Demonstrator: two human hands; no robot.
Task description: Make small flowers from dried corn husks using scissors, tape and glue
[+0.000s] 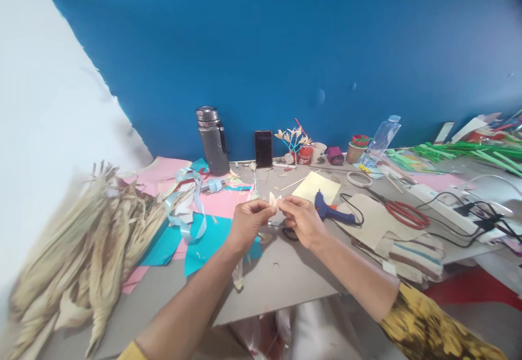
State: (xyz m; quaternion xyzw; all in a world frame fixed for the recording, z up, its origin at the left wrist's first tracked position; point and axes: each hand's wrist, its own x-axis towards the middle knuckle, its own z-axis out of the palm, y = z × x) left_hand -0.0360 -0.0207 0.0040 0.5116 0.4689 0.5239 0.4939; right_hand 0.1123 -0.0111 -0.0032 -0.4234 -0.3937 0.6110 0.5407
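Observation:
Over the middle of the table, my left hand (249, 223) pinches a small pale corn husk petal (272, 200) between thumb and fingertips. My right hand (302, 219) is closed at the same petal piece, its fingertips almost meeting those of the left. Just right of it lies a blue glue gun (335, 211) beside a yellow paper sheet (316, 186). Beneath and left of my left hand are blue paper (207, 240) and pink paper (218, 203). A strip of husk (238, 277) rests below my left wrist. Small husk flowers (294, 136) on stems stand at the back.
Dried corn husks (101, 240) are heaped at left. Along the wall stand a thermos (212, 145), a phone (263, 149), a paper cup (318, 152) and a tilted plastic bottle (383, 137). Red-handled scissors (408, 215), gloves (416, 254) and a corded power strip (438, 208) occupy the right.

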